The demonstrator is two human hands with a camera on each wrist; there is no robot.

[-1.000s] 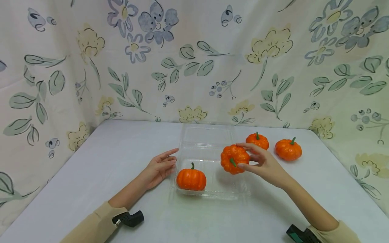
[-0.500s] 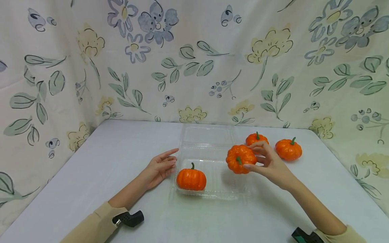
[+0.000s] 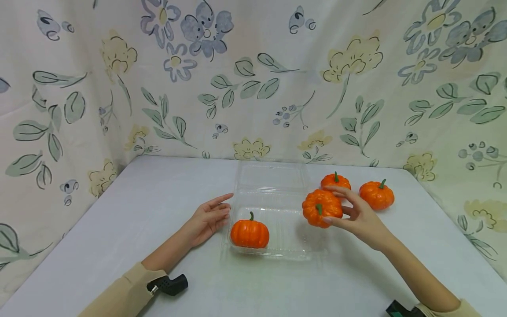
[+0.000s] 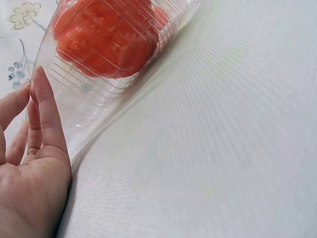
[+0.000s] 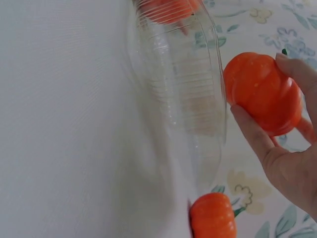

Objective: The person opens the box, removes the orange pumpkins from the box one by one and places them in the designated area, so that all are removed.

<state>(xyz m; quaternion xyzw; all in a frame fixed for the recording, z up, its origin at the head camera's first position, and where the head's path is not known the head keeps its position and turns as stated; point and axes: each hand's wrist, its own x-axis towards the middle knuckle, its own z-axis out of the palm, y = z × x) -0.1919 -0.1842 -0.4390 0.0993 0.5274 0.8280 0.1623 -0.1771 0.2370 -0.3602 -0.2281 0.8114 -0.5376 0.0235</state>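
Observation:
My right hand [image 3: 362,220] holds a small orange pumpkin [image 3: 320,209] by its side, with fingers and thumb spread round it. Its green stem faces the head camera. The pumpkin is raised over the right part of a clear plastic clamshell box [image 3: 283,224], as the right wrist view also shows. Another orange pumpkin [image 3: 249,234] sits inside the box at the front left. My left hand [image 3: 203,222] rests at the box's left side, its fairly straight fingertips [image 4: 42,82] at the clear rim. Nothing lies in its palm.
Two more orange pumpkins stand on the white table beyond my right hand: a back pumpkin [image 3: 336,179], partly hidden, and a right pumpkin [image 3: 377,195]. The box's open lid [image 3: 271,176] lies towards the back. A flowered curtain [image 3: 253,119] hangs behind the table.
My right hand has moved to the right with the pumpkin, from over the box's middle right towards its right edge. The left hand and the pumpkin in the box stay put.

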